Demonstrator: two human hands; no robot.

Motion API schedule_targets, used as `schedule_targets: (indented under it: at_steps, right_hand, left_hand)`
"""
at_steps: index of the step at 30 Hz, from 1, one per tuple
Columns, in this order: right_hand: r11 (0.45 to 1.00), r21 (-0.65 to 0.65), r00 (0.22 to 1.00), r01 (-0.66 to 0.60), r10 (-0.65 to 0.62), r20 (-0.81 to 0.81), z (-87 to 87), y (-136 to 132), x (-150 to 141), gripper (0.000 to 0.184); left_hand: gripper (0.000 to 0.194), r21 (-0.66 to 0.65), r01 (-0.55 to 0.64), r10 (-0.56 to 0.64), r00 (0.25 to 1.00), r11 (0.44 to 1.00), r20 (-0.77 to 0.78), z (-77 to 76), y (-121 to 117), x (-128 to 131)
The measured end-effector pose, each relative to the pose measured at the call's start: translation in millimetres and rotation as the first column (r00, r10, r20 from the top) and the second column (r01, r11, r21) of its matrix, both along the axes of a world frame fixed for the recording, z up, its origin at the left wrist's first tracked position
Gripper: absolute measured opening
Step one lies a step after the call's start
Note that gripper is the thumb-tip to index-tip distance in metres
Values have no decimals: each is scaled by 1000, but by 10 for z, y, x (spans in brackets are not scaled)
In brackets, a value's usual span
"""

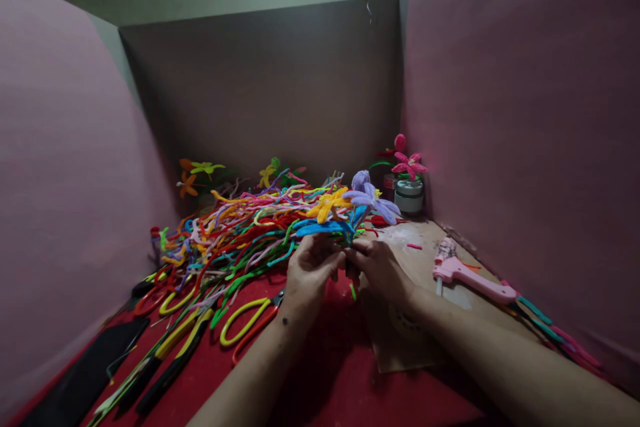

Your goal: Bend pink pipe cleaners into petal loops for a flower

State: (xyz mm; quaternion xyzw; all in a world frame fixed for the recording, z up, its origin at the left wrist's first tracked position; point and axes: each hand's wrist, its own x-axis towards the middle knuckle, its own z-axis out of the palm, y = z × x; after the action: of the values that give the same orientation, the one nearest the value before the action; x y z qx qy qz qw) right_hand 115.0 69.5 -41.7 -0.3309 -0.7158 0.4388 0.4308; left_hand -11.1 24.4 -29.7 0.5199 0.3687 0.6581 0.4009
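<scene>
Left hand [311, 267] and right hand [379, 270] pinch a purple-yellow-blue fuzzy flower bunch [371, 198]; multicoloured fuzzy stems [243, 230] crowd leftward (pink plastic glue gun [475, 277] rightward).

Looking from the head, facing forward and down, close over the red desk [327, 373], toward the dark back panel [260, 93]

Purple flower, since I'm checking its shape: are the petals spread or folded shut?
Spread. The purple flower has long petals fanning outward around a yellow centre.
</scene>
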Motion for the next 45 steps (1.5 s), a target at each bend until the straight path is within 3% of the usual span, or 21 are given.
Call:
schedule_targets:
  at_steps: [4, 9, 12, 16, 23, 25, 28, 33, 37, 39, 41, 43, 45]
  right_hand:
    - [999, -8, 998, -54, 53, -28, -36, -26, -27, 24]
    - [991, -88, 992, -105, 98, -81, -103, -23, -76, 22]
    - [992, -79, 992, -95, 88, -87, -138, -18, -91, 22]
    - [997, -57, 994, -51, 45, -103, -146, -53, -90, 15]
    - [992, -122, 992, -9, -6, -123, -121, -131, -126, 11]
    - [993, -119, 993, 20, -34, -116, -127, -137, -136, 10]
    - [994, -76, 992, 79, -86, -92, -149, -127, -148, 10]
    - [985, -16, 978, 169, -170, -118, -155, -63, -200, 16]
    - [977, -71, 971, 199, -206, -117, -119, 3, -271, 17]
    - [975, -85, 970, 206, -215, -117, -113, 27, -291, 17]
    - [977, -79, 968, 199, -208, -138, -123, 43, -289, 18]
    - [985, -62, 972, 159, -167, -165, -143, 53, -265, 16]
    - [994, -54, 979, 98, -106, -173, -164, 60, -224, 14]
  left_hand:
    - [17, -16, -15, 14, 998, 1000, -69, -3, 16, 37]
    - [20, -71, -143, 129, 976, 987, -176, 27, 36, 86]
    - [21, -26, -162, 155, 971, 986, -184, 48, 55, 84]
    - [22, -98, -146, 123, 970, 984, -211, 51, 77, 43]
    - [19, -42, -228, 195, 903, 973, -384, -8, 90, 47]
    - [24, -12, -326, 284, 839, 945, -464, -31, 89, 65]
    - [30, 79, -465, 413, 680, 882, -606, -49, 87, 90]
    - [37, 245, -598, 563, 429, 763, -707, -17, 122, 136]
    - [37, 312, -630, 606, 326, 712, -726, 11, 180, 174]
    - [35, 318, -645, 628, 330, 695, -705, 16, 203, 186]
    - [32, 285, -661, 639, 385, 695, -665, 20, 214, 186]
    - [28, 182, -632, 592, 530, 753, -608, 25, 214, 172]
    - [24, 29, -503, 451, 747, 864, -489, 30, 204, 141]
